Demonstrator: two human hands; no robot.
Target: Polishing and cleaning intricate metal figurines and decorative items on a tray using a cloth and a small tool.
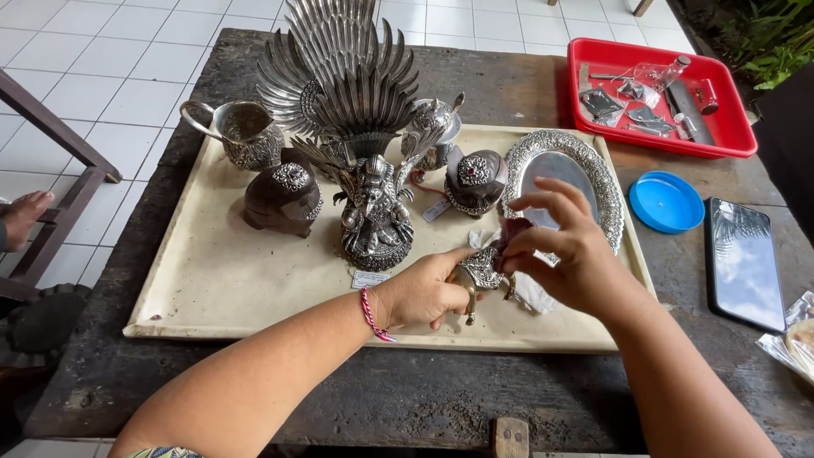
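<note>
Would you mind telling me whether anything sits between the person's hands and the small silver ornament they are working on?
Nothing visible does. The left hand already grips the small silver ornament from below, and the right hand touches it from above, fingers curled over it.

Left hand (421,293) and right hand (570,254) are covering most of the small silver figurine (483,268), so shape's unclear. Winged statue (352,110) is getting cut off at top edge. Plastic bag (793,343) is running off right edge. Bits in red tray (729,127) too small to tell.
</note>
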